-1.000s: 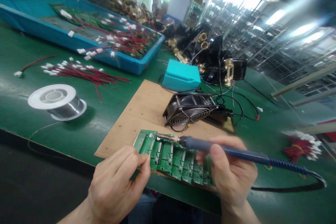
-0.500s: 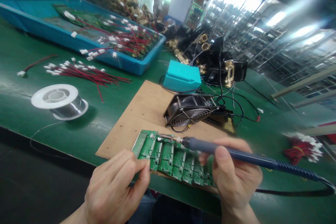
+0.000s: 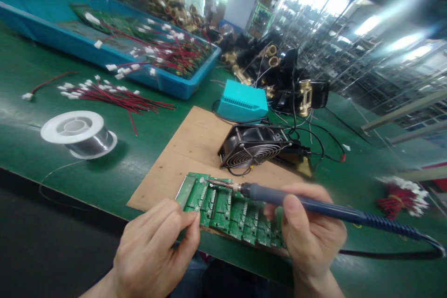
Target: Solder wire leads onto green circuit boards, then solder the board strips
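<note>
Green circuit board point(image 3: 230, 212), a panel of small repeated modules, lies at the near edge of the brown board point(image 3: 195, 149) that carries it on the bench. The left hand point(image 3: 153, 251) has its fingertips point(image 3: 193, 218) pinched narrow at the panel's near left corner; a fine solder wire may run between them, but the picture does not show it clearly. The right hand point(image 3: 309, 235) is wrapped around the blue handle of the soldering iron point(image 3: 296, 200), thumb on top, with the metal tip resting on the panel's far left corner.

Against the picture 1 second ago, little has changed: the left hand has slipped slightly toward the near edge and its thumb and forefinger have closed tighter, while the iron tip sits at nearly the same spot on the far left module. I judge the work is dwelling on 1 joint rather than moving along the row.

Beyond the panel a black fan point(image 3: 253, 146) stands at the far right corner of the brown board, with a teal box point(image 3: 241, 100) behind it. A solder spool point(image 3: 78, 132) sits near the bench's left near edge, loose red leads point(image 3: 111, 95) beyond it, and a blue tray point(image 3: 104, 51) of wired boards along the far left.
</note>
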Tool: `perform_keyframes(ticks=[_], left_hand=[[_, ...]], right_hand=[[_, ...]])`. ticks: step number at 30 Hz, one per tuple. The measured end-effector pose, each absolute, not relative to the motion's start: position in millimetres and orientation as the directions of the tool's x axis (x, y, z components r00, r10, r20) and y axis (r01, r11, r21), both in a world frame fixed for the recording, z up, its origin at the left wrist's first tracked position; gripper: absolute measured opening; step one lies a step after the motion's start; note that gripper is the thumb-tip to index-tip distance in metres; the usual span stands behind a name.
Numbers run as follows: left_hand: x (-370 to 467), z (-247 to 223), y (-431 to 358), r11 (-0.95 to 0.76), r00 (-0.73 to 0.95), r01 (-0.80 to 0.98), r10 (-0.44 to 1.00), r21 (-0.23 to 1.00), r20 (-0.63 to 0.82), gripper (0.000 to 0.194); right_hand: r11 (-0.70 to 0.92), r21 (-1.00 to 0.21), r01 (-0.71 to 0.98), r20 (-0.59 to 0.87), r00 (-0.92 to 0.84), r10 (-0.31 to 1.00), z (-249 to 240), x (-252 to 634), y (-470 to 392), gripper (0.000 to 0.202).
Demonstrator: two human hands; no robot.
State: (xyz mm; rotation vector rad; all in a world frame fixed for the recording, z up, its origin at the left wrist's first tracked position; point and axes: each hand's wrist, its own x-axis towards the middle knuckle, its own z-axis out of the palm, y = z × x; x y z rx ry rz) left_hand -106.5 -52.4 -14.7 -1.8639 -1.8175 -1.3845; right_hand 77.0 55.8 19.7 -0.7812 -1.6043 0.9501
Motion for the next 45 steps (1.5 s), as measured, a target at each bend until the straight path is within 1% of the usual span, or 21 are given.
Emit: perform_keyframes(ticks=[6, 12, 25, 32, 45], left_hand=[[-107.1, -14.0, -52.6, -0.241, -0.193, 0.851, 0.682, 0.466, 0.705, 0.019], [-106.3, -14.5, -52.8, -0.24, -0.196, 0.855, 0.672, 0.46, 0.714, 0.02], [-105.1, -15.4, -49.5, -0.219, -0.209, 0.858, 0.677, 0.464, 0.706, 0.02], [-105.3, -13.7, -47.6, -0.212, -0.2, 0.871, 0.671, 0.444, 0.714, 0.021], [-105.0, -18.4, -44.1, -0.197, -0.201, 0.874, 0.685, 0.444, 0.701, 0.021]], right_hand=[[0.48, -0.876, 0.052, 0.46, -0.212, 0.862, 20.8, 77.9, 55.7, 0.003], [0.503, -0.863, 0.039, 0.489, -0.185, 0.853, 18.1, 81.1, 58.3, 0.005], [0.499, -0.866, 0.03, 0.484, -0.195, 0.853, 16.2, 81.2, 58.9, 0.007], [0.485, -0.874, 0.026, 0.47, -0.204, 0.859, 16.7, 80.0, 58.4, 0.006], [0.479, -0.877, 0.044, 0.458, -0.225, 0.86, 18.1, 78.2, 56.9, 0.005]])
